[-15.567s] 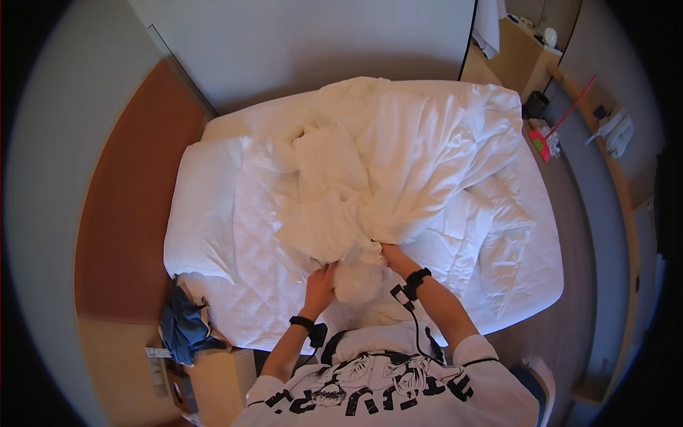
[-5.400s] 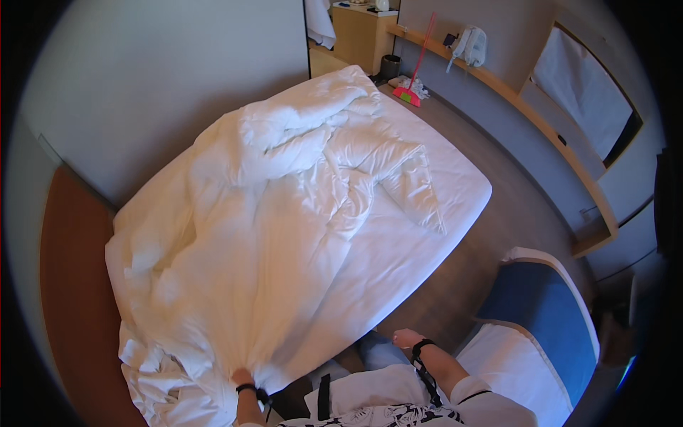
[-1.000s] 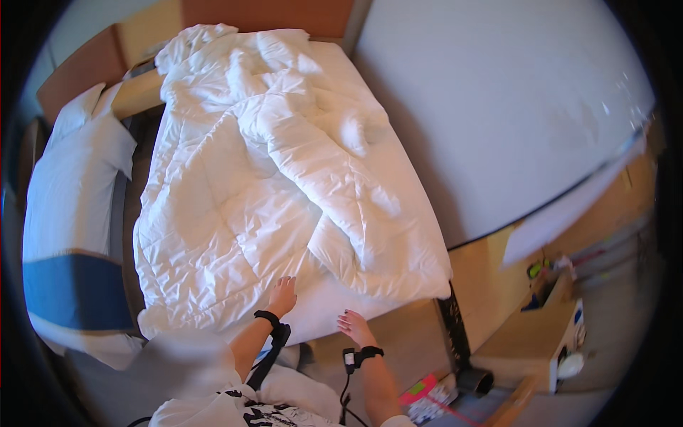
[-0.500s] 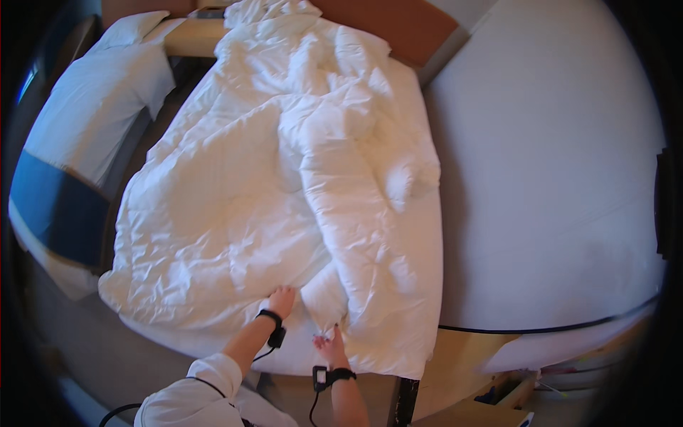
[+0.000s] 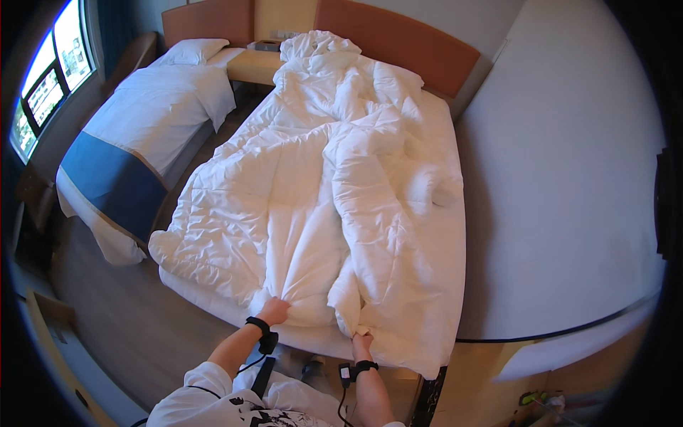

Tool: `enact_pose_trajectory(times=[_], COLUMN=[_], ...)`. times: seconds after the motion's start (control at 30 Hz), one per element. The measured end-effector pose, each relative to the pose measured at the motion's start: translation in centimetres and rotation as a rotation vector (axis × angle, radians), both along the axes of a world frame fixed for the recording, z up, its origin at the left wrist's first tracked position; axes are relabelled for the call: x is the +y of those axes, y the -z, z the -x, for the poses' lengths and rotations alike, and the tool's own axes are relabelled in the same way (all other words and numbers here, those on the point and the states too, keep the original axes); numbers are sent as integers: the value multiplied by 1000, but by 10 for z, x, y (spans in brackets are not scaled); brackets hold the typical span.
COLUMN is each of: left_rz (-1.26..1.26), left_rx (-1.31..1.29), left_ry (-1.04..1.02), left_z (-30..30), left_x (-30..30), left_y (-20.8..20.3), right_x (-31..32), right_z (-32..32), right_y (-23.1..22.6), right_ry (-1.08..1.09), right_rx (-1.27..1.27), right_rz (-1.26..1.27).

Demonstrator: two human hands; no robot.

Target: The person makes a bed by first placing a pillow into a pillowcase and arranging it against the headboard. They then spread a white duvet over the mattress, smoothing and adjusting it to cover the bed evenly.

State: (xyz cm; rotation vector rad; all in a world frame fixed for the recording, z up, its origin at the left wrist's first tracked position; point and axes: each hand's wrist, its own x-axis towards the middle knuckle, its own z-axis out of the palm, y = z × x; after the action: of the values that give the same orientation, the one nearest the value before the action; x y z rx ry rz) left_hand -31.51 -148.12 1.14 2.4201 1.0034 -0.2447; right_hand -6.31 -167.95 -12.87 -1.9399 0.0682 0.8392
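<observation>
A rumpled white duvet (image 5: 320, 192) covers the bed in front of me, bunched into folds along the middle and right side. My left hand (image 5: 274, 310) grips the duvet's near edge at the foot of the bed. A short way to the right, my right hand (image 5: 361, 339) pinches another part of the same edge, where a thick fold hangs down. Both wrists wear dark bands with cables.
A second bed (image 5: 135, 135) with white bedding and a blue runner stands to the left, a wood-floor gap (image 5: 135, 320) between. An orange-brown headboard (image 5: 398, 43) and a bedside stand (image 5: 260, 64) lie at the far end. A pale wall (image 5: 569, 185) runs along the right.
The view has swung round to the foot of the bed. Both hands have taken hold of the duvet's near edge, further apart than half a second ago.
</observation>
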Motion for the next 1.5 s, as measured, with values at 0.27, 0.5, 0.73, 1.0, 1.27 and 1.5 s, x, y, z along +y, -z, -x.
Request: enact_pose_trajectory(times=[0.27, 0.5, 0.73, 1.0, 1.27, 1.5], left_rz=[-110, 205, 74, 201, -246, -289], left_rx=[270, 362, -289, -308, -289, -318], left_ry=[-283, -370, -348, -261, -869, -456], left_z=[124, 133, 4, -61, -112, -285], left_x=[-111, -122, -179, -208, -216, -257], left_y=[32, 11, -13, 17, -24, -83], right_x=[-103, -185, -252, -275, -360, -380], right_z=[-1, 12, -35, -92, -214, -303], right_y=[-55, -72, -93, -99, -68, -63], right_ry=[-293, -692, -971, -639, -206, -253], right_rx=[21, 205, -32, 82, 250, 180], right_rz=[41, 102, 492, 165, -95, -68])
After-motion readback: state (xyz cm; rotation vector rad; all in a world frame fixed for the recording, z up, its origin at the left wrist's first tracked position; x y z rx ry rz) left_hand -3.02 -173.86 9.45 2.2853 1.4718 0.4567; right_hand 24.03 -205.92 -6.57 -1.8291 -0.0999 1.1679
